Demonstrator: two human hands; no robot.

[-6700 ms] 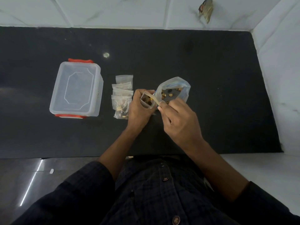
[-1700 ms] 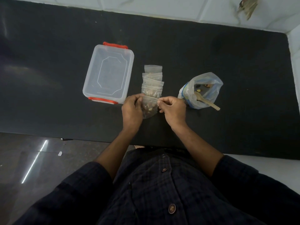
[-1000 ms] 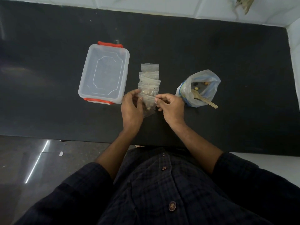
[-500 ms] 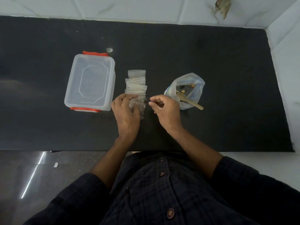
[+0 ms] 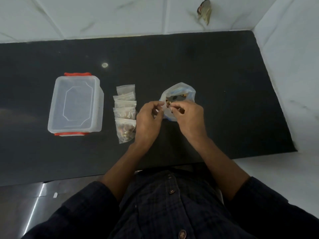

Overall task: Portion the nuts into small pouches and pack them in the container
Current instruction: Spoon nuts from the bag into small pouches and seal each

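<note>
Both hands are up over the black counter (image 5: 224, 69), near its front edge, right of centre. Left hand (image 5: 146, 121) has fingers curled, thumb & forefinger tips pinched together; there's a pale sliver between them at approx the bag's rim, but can't tell if it's an empty pouch or the bag edge. Right hand (image 5: 188, 116) is likewise curled, fingertips pinching something small & dark; too blurred to name. So both are clenched in a pinch, contents unclear.

Just behind the hands sits the open clear bag of nuts (image 5: 179, 94), a few brown & dark nuts visible inside, its near rim hidden by the fingers.

Left of the hands, a row of small filled pouches (image 5: 125, 114) lies overlapped, running from mid-counter toward the front edge; the nearest one is fullest w/ nuts showing. They're just beside the left hand, not touching as far as I can tell.

Further left, the clear container (image 5: 76, 104) w/ red clips has its lid on, apart from the pouches.

White tiled wall (image 5: 120, 14) along the back edge & right side.
</note>
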